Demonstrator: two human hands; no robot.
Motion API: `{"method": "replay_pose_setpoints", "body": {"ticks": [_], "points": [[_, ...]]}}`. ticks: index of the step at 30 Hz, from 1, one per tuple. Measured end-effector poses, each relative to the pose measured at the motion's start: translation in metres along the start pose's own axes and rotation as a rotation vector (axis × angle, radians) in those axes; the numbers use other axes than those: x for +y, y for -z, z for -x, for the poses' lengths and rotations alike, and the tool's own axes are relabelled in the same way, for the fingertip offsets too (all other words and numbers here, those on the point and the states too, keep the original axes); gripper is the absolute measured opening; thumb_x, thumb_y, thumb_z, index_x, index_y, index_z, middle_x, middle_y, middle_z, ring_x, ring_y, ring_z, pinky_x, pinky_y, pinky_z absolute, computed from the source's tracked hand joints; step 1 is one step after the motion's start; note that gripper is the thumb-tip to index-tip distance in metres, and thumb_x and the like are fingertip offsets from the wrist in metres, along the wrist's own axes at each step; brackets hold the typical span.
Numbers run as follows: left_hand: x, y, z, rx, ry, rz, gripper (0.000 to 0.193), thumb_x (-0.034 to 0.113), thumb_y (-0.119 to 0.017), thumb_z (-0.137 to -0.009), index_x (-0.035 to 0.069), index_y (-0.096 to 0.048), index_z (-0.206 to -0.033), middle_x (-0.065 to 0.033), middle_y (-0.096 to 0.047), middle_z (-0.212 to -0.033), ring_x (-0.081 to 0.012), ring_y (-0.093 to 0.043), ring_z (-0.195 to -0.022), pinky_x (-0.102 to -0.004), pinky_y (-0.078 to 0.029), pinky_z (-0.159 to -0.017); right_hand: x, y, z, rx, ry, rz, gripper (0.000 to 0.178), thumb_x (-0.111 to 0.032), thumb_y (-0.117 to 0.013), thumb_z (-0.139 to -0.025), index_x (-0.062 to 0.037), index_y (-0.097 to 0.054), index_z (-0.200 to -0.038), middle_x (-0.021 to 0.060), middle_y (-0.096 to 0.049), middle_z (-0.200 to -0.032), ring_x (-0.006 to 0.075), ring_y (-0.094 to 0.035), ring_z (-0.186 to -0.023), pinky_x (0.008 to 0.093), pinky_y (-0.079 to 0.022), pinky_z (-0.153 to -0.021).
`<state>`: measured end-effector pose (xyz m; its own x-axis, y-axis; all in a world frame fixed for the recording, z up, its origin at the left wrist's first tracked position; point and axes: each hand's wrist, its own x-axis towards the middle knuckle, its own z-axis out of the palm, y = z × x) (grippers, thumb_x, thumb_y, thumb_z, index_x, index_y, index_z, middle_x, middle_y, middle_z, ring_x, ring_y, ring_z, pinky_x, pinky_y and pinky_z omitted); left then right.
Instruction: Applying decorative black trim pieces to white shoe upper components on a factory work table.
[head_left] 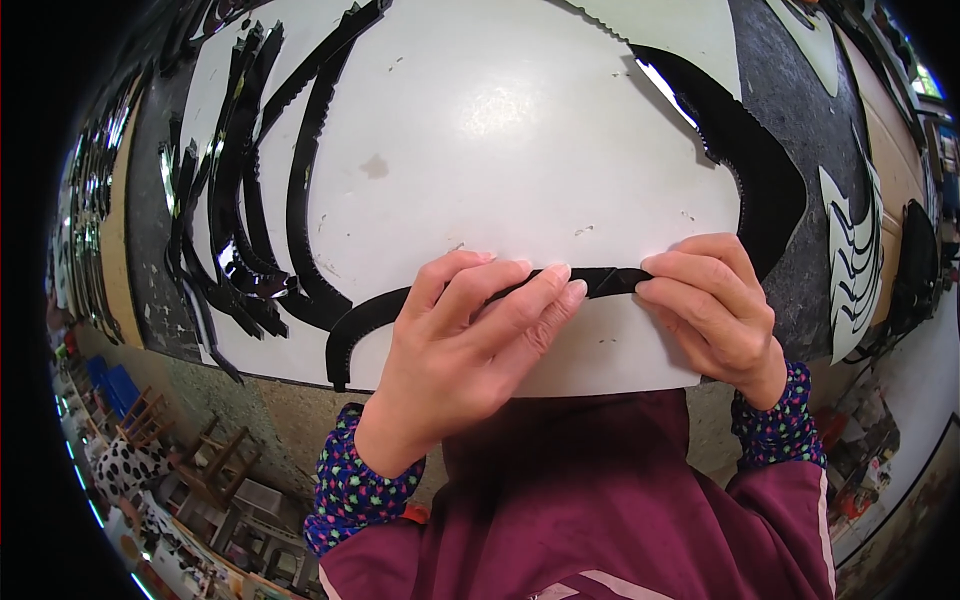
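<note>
Black curved strip (480,295) with a toothed edge lies across the near edge of a white sheet (500,130), which rests on the dark surface (790,110). Left hand (465,345): fingers (545,285) curled narrow, tips pressing down on the strip near its middle. Right hand (715,305): fingers bent close together, pinching the strip's right end against the sheet's near edge. Between the two hands a short length of strip shows, with a small fold or crease in it. Strip's left end bends down toward the sheet's near left corner. Both wrists wear dark cuffs with coloured dots (350,490); maroon sleeves below them. On the left part of the sheet, a bundle of further black curved strips (250,200), overlapping, some glossy. At the sheet's right edge, a broad black curved piece (745,160) with a serrated inner rim, partly off the sheet onto the surface. Toward the surface's right edge, a white panel bearing several black wavy strips (850,255). More black strips in a row along the surface's far left edge (95,200), small and bent by the lens.
</note>
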<state>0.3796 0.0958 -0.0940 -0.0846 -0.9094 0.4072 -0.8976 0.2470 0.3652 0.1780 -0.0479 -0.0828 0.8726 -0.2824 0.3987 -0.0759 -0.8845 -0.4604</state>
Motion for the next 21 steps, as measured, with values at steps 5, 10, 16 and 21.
{"method": "replay_pose_setpoints", "body": {"ticks": [5,10,16,21], "points": [[0.0007,0.0006,0.0001,0.000,0.007,0.007,0.032,0.009,-0.068,-0.072,0.012,-0.075,-0.102,0.0019,-0.067,-0.110,-0.0178,-0.057,-0.098,-0.0358,-0.050,-0.083,-0.0003,-0.0009,-0.0008,0.002,0.008,-0.004,0.025,0.005,-0.076,-0.063,0.0024,-0.067,-0.086,0.0115,-0.064,-0.093,0.0273,-0.060,-0.082,0.0320,-0.051,-0.068],[-0.0001,-0.0003,0.0001,0.015,0.033,0.074,0.031,0.007,-0.070,-0.072,0.010,-0.075,-0.102,0.0003,-0.067,-0.110,-0.0191,-0.057,-0.097,-0.0368,-0.050,-0.082,-0.0001,-0.0016,0.0002,0.014,0.014,0.007,0.024,0.004,-0.075,-0.063,0.0028,-0.067,-0.085,0.0116,-0.063,-0.093,0.0275,-0.060,-0.082,0.0320,-0.051,-0.068],[0.0006,0.0006,0.0011,0.016,0.026,0.053,0.030,0.006,-0.071,-0.072,0.009,-0.076,-0.101,-0.0004,-0.068,-0.109,-0.0196,-0.058,-0.096,-0.0374,-0.051,-0.083,-0.0007,-0.0028,0.0014,0.022,0.031,0.037,0.023,0.003,-0.072,-0.063,0.0028,-0.067,-0.085,0.0119,-0.063,-0.093,0.0274,-0.060,-0.083,0.0323,-0.051,-0.069],[0.0001,-0.0011,0.0011,0.026,0.016,0.051,0.031,0.006,-0.071,-0.071,0.010,-0.076,-0.101,-0.0003,-0.068,-0.109,-0.0194,-0.059,-0.096,-0.0377,-0.051,-0.083,-0.0020,-0.0026,0.0029,0.018,0.023,0.061,0.024,0.004,-0.070,-0.062,0.0028,-0.066,-0.086,0.0119,-0.063,-0.093,0.0274,-0.060,-0.084,0.0324,-0.051,-0.069]]}}
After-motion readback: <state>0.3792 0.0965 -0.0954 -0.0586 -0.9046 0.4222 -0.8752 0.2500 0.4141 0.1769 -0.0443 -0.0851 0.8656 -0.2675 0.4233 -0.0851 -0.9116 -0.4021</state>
